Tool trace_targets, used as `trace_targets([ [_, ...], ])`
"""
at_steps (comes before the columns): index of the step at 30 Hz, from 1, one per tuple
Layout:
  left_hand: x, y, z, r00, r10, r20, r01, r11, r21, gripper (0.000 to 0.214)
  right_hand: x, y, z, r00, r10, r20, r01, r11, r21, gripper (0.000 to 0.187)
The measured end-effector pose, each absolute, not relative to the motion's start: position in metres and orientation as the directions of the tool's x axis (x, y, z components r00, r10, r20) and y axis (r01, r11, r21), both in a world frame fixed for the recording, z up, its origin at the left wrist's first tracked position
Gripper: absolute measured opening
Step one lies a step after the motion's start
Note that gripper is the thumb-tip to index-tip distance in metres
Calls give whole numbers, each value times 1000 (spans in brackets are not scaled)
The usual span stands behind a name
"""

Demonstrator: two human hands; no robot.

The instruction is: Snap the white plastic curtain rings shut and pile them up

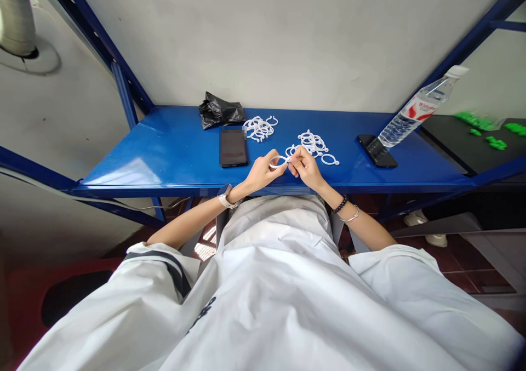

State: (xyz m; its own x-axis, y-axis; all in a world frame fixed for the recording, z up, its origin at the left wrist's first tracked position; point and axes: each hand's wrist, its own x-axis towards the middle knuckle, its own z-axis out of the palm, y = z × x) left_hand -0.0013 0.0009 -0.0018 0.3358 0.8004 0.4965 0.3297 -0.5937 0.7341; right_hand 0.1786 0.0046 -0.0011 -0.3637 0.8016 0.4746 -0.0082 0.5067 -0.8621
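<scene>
Near the front edge of the blue table (176, 157), my left hand (263, 172) pinches a white plastic ring (276, 166). My right hand (307, 169) has its fingers closed at the small knob end of that same ring, so both hands meet there. Just beyond my right hand lies a loose pile of white rings (313, 141), and a single ring (329, 160) sits to its right. A second pile of white rings (258, 129) lies farther back, beyond my left hand. Whether my right fingertips hold another small part is hidden.
A dark phone-like device (233, 149) lies left of my hands, with a crumpled black plastic bag (219, 110) behind it. At the right stand a water bottle (419, 110) and a black phone (376, 150). Green pieces (479, 121) lie on a dark surface farther right.
</scene>
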Motion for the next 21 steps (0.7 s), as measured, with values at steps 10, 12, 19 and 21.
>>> trace_targets([
  [10,1,-1,0,295,816,497,295,-573,764,44,176,3,3,-336,839,428,-15,449,-893,46],
  [12,1,-2,0,286,822,493,287,-564,775,45,176,4,2,-340,844,414,-22,433,-901,46],
  [19,1,-3,3,302,829,471,299,-551,779,42,175,3,2,-341,851,399,-8,422,-907,45],
  [21,1,-3,3,306,828,470,302,-553,777,41,175,3,2,-335,851,404,-8,426,-905,44],
])
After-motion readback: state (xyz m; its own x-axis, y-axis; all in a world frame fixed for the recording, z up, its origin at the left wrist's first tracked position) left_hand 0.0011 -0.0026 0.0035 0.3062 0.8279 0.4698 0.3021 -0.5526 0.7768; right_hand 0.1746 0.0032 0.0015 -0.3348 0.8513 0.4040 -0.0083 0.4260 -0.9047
